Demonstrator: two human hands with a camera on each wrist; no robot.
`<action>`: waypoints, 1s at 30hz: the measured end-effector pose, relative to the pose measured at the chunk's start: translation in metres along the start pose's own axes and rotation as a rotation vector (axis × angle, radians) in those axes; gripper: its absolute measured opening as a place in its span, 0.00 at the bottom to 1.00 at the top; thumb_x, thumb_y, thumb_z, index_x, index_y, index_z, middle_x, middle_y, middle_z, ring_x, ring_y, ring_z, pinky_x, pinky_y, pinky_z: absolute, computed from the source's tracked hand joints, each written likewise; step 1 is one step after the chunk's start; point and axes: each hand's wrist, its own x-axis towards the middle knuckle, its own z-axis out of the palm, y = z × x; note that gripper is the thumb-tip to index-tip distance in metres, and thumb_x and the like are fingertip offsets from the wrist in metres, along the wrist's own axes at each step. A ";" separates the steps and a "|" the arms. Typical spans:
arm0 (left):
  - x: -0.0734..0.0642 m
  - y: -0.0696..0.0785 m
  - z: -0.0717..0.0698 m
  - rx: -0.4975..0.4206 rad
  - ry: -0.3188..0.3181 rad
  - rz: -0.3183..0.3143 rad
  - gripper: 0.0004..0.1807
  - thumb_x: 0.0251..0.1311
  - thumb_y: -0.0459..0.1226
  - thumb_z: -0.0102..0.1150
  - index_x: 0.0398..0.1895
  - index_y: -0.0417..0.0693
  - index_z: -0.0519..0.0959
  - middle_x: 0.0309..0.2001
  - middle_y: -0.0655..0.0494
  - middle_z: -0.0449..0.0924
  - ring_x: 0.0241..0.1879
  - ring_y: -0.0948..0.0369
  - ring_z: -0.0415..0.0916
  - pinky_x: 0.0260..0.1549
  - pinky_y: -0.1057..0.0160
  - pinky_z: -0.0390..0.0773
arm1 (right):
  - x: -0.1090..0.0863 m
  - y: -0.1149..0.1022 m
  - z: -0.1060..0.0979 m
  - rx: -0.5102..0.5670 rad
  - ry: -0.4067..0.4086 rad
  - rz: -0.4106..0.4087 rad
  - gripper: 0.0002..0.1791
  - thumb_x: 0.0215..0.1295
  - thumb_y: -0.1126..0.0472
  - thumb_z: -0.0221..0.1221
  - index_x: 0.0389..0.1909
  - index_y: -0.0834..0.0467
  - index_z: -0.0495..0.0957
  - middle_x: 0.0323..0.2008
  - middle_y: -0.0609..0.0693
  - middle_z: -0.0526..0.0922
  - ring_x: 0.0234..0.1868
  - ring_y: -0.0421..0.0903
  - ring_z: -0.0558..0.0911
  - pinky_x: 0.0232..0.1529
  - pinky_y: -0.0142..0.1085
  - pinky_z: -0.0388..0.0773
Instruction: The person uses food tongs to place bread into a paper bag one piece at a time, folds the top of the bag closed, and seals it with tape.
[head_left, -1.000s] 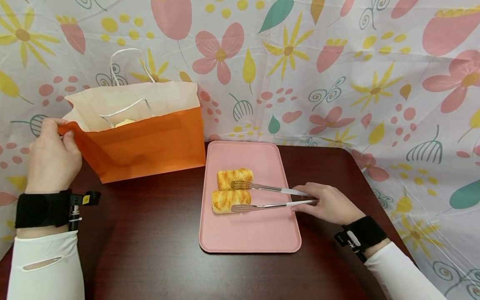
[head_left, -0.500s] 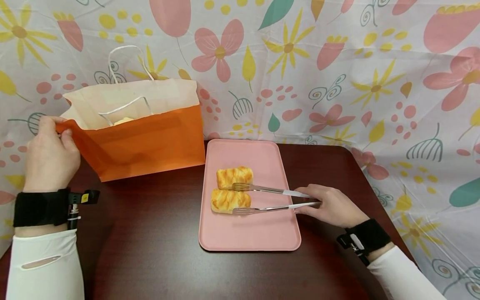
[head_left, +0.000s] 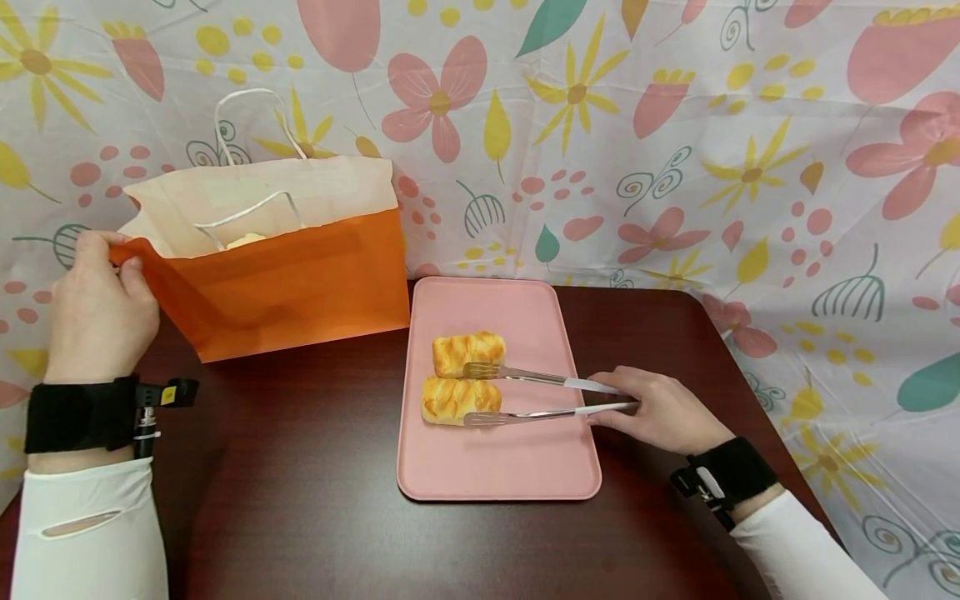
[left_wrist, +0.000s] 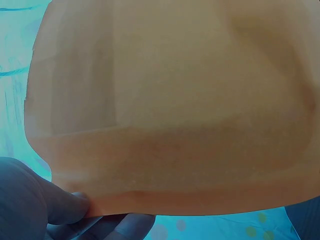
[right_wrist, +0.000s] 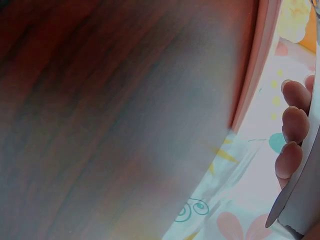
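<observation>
My left hand (head_left: 103,312) pinches the left top edge of an orange paper bag (head_left: 300,283) between thumb and fingers, pulling its mouth wide. Something pale yellow (head_left: 245,240) shows inside the bag. In the left wrist view the thumb (left_wrist: 65,205) presses on the bag's edge. My right hand (head_left: 660,408) holds metal tongs (head_left: 536,377) with white handles, their arms spread. Two golden bread rolls (head_left: 468,354) lie one behind the other on a pink tray (head_left: 510,467). The upper tong tip overlaps the back roll's front edge; the lower tip lies over the front bread roll (head_left: 450,400) at its near right corner.
The tray lies on a dark wooden table (head_left: 300,483), right beside the bag. White twisted handles (head_left: 251,92) stand up from the bag. A flower-printed cloth (head_left: 600,167) hangs behind and to the right of the table.
The tongs have turned slightly in my right hand, so the lower tip now shows its prongs. The view has shifted a little. The bread rolls and my left hand keep their places.
</observation>
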 end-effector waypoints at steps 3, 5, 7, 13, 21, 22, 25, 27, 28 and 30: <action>0.000 0.000 0.000 -0.001 -0.003 0.000 0.26 0.76 0.42 0.28 0.71 0.38 0.55 0.57 0.23 0.69 0.49 0.31 0.69 0.41 0.34 0.71 | 0.001 0.000 0.001 -0.002 -0.008 0.008 0.28 0.54 0.32 0.64 0.57 0.28 0.75 0.46 0.34 0.78 0.44 0.34 0.79 0.40 0.38 0.79; 0.000 0.000 -0.001 -0.001 -0.004 0.002 0.26 0.76 0.42 0.28 0.71 0.38 0.55 0.57 0.23 0.69 0.49 0.31 0.69 0.41 0.34 0.71 | 0.001 0.000 0.002 -0.001 -0.013 0.007 0.27 0.55 0.32 0.64 0.57 0.28 0.74 0.46 0.35 0.78 0.42 0.34 0.79 0.38 0.36 0.79; 0.000 -0.001 -0.001 -0.002 -0.005 0.003 0.26 0.76 0.42 0.28 0.71 0.38 0.55 0.56 0.23 0.69 0.48 0.31 0.69 0.39 0.35 0.72 | 0.002 -0.001 0.002 0.004 -0.016 0.000 0.27 0.55 0.33 0.64 0.58 0.29 0.74 0.44 0.35 0.78 0.38 0.33 0.78 0.36 0.35 0.78; 0.000 -0.001 -0.001 0.000 -0.002 0.004 0.26 0.75 0.42 0.28 0.70 0.38 0.55 0.56 0.23 0.69 0.48 0.30 0.69 0.40 0.34 0.71 | 0.002 -0.003 0.003 -0.017 -0.003 0.008 0.28 0.53 0.32 0.65 0.57 0.30 0.75 0.49 0.36 0.78 0.49 0.38 0.79 0.44 0.41 0.80; 0.000 -0.001 -0.001 0.009 -0.003 0.008 0.26 0.75 0.42 0.29 0.70 0.38 0.56 0.53 0.23 0.71 0.45 0.31 0.70 0.32 0.40 0.71 | 0.003 -0.005 0.007 -0.028 -0.011 0.029 0.29 0.52 0.30 0.64 0.56 0.32 0.77 0.52 0.39 0.79 0.56 0.44 0.78 0.49 0.45 0.79; 0.000 -0.001 -0.001 0.011 -0.003 0.008 0.26 0.75 0.42 0.29 0.70 0.38 0.56 0.53 0.23 0.71 0.45 0.31 0.70 0.31 0.40 0.71 | 0.004 -0.005 0.008 -0.029 -0.012 0.023 0.30 0.52 0.30 0.64 0.56 0.33 0.77 0.50 0.39 0.79 0.53 0.43 0.79 0.48 0.44 0.79; 0.000 -0.001 -0.001 0.011 -0.003 0.008 0.26 0.75 0.42 0.29 0.70 0.38 0.56 0.53 0.23 0.71 0.45 0.31 0.70 0.31 0.40 0.71 | 0.004 -0.006 0.009 -0.042 -0.004 0.003 0.30 0.53 0.30 0.63 0.56 0.34 0.77 0.49 0.39 0.79 0.50 0.41 0.80 0.45 0.43 0.79; 0.000 -0.001 -0.001 0.007 -0.004 0.005 0.26 0.76 0.43 0.28 0.71 0.38 0.55 0.54 0.23 0.70 0.45 0.31 0.70 0.33 0.39 0.72 | 0.005 -0.006 0.010 -0.045 0.001 -0.011 0.29 0.54 0.30 0.63 0.56 0.35 0.77 0.46 0.38 0.79 0.45 0.38 0.80 0.42 0.41 0.79; 0.000 0.000 -0.001 0.005 -0.005 0.004 0.26 0.76 0.43 0.28 0.71 0.38 0.55 0.54 0.23 0.70 0.46 0.31 0.70 0.34 0.38 0.72 | 0.005 -0.006 0.010 -0.046 0.002 -0.018 0.29 0.54 0.30 0.62 0.56 0.36 0.78 0.45 0.37 0.79 0.43 0.37 0.80 0.40 0.40 0.79; 0.000 0.000 -0.001 0.000 -0.008 0.002 0.26 0.76 0.43 0.28 0.71 0.38 0.55 0.56 0.23 0.69 0.47 0.31 0.70 0.37 0.36 0.72 | 0.006 -0.007 0.011 -0.049 0.007 -0.031 0.29 0.55 0.30 0.62 0.56 0.37 0.78 0.43 0.37 0.78 0.40 0.36 0.79 0.38 0.38 0.79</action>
